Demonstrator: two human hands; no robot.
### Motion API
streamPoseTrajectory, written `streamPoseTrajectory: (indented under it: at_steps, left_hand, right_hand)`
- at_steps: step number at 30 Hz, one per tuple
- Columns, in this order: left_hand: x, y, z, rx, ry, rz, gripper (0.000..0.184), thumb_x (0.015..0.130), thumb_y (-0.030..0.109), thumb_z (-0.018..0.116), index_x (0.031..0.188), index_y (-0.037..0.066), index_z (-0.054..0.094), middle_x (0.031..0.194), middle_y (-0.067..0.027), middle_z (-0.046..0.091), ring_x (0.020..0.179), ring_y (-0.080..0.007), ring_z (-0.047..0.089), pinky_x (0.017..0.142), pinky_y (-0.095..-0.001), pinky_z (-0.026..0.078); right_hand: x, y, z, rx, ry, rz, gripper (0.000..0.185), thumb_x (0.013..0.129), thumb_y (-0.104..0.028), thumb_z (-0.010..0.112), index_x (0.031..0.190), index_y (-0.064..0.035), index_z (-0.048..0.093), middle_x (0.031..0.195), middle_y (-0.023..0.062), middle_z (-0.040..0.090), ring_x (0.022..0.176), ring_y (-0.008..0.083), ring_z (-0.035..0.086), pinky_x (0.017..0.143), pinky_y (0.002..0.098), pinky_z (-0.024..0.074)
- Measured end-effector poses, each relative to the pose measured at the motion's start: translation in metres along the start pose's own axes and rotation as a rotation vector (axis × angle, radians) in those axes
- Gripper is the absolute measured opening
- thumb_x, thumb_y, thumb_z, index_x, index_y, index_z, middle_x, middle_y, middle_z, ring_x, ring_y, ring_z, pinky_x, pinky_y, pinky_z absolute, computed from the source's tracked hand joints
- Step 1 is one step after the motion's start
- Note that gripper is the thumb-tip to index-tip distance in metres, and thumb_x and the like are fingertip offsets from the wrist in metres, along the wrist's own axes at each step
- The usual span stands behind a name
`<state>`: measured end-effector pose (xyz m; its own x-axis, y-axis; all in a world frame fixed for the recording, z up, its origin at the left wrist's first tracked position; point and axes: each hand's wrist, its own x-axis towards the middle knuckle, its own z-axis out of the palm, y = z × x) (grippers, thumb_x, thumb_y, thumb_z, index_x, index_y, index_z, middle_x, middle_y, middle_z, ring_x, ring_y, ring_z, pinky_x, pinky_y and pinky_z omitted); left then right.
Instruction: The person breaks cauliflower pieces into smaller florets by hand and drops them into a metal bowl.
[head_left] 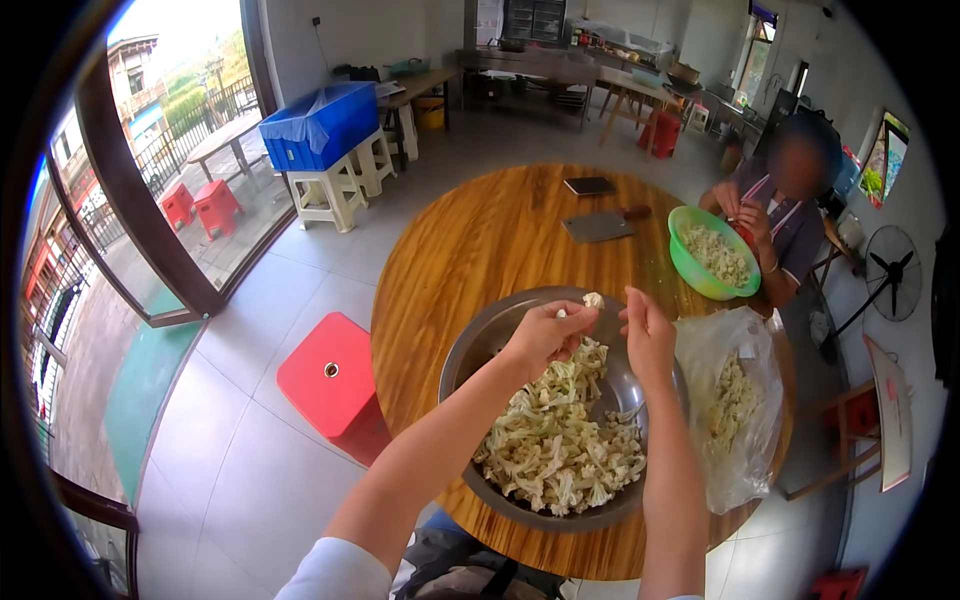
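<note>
A wide metal bowl [462, 375] full of cauliflower florets [560, 445] stands on the round wooden table in front of me. Above its far side, my left hand [548, 338] pinches a small cauliflower floret [593, 300] between thumb and fingertips. My right hand [650, 335] is raised just right of that floret, slightly apart from it. Its fingers point upward, the thumb is apart from them, and I see nothing held there. Beside my right forearm lies a clear plastic bag [745, 470] with more cauliflower pieces [735, 400] in it.
Across the wooden table [480, 230] lie a cleaver [600, 227] and a dark phone-like slab [590, 186]. A co-worker [785, 210] handles pieces over a green basin [690, 265] of cauliflower. A red stool [325, 375] stands at the left, a fan [893, 268] at the right.
</note>
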<state>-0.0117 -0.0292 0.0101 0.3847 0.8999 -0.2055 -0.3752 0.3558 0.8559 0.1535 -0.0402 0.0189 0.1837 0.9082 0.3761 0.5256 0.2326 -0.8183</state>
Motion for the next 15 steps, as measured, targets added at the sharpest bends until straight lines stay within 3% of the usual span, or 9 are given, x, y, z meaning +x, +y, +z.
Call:
streamPoseTrajectory:
  at_steps: [8, 11, 14, 15]
  left_hand:
    - [-0.002, 0.002, 0.002, -0.066, -0.017, -0.039, 0.026, 0.084, 0.033, 0.062, 0.081, 0.008, 0.06, 0.069, 0.0001, 0.053, 0.056, -0.0077, 0.043, 0.045, -0.0213, 0.029]
    - [0.0, -0.002, 0.0, -0.011, -0.022, -0.017, 0.024, 0.085, 0.032, 0.062, 0.08, 0.009, 0.059, 0.07, -0.0005, 0.052, 0.055, -0.0081, 0.043, 0.045, -0.0216, 0.029]
    - [0.0, -0.004, -0.002, 0.044, -0.051, -0.012, 0.024, 0.086, 0.032, 0.06, 0.081, 0.008, 0.059, 0.069, -0.0004, 0.051, 0.054, -0.0082, 0.043, 0.045, -0.0216, 0.028]
    - [0.001, -0.004, -0.002, 0.059, -0.068, -0.012, 0.025, 0.086, 0.032, 0.06, 0.082, 0.008, 0.058, 0.069, -0.0003, 0.051, 0.054, -0.0083, 0.043, 0.044, -0.0216, 0.028]
  right_hand:
    - [0.001, -0.001, 0.001, 0.482, -0.218, 0.189, 0.042, 0.094, -0.039, 0.042, 0.115, -0.0057, 0.057, 0.09, 0.0018, 0.06, 0.075, 0.0085, 0.054, 0.068, 0.0232, 0.0446]
    - [-0.004, -0.011, 0.003, 0.773, -0.305, 0.257, 0.038, 0.092, -0.034, 0.048, 0.116, -0.0053, 0.057, 0.089, 0.0007, 0.06, 0.079, 0.0076, 0.054, 0.07, 0.0221, 0.0432]
    - [-0.003, -0.005, 0.002, 0.802, -0.414, 0.261, 0.032, 0.09, -0.025, 0.055, 0.115, -0.0056, 0.057, 0.087, -0.0005, 0.06, 0.081, 0.0072, 0.054, 0.072, 0.0218, 0.0424]
    - [-0.003, -0.006, 0.001, 0.892, -0.429, 0.31, 0.028, 0.087, -0.015, 0.059, 0.113, -0.0047, 0.058, 0.085, -0.0016, 0.06, 0.08, 0.0067, 0.054, 0.071, 0.0224, 0.0433]
